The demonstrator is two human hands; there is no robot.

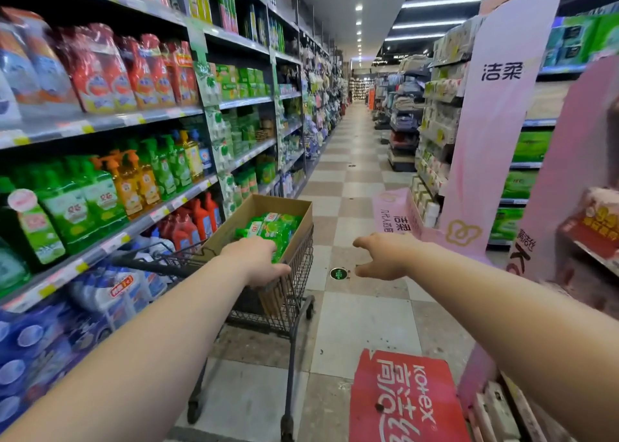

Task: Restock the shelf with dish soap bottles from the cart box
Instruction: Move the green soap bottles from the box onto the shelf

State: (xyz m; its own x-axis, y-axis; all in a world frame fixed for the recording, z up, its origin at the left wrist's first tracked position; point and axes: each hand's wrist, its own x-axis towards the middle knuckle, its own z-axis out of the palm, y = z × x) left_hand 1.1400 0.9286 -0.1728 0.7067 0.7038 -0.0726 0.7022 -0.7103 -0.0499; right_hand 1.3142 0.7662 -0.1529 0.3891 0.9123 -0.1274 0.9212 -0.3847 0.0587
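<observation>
A wire shopping cart [294, 311] stands in the aisle beside the left shelving. An open cardboard box [249, 212] rides in it, holding several green dish soap bottles [276, 229]. My left hand [256, 262] grips the near rim of the cart, just below the box's near edge. My right hand [385, 256] hovers in the air to the right of the cart, fingers spread, holding nothing. The shelf [167, 209] at mid height on the left carries green and orange pump bottles of dish soap [100, 195].
Red refill pouches fill the shelf above [134, 73], red bottles [197, 222] and blue packs [40, 348] sit below. A pink display stand [495, 123] and red Kotex floor sign [407, 398] are on the right. The checkered aisle floor [351, 180] runs ahead.
</observation>
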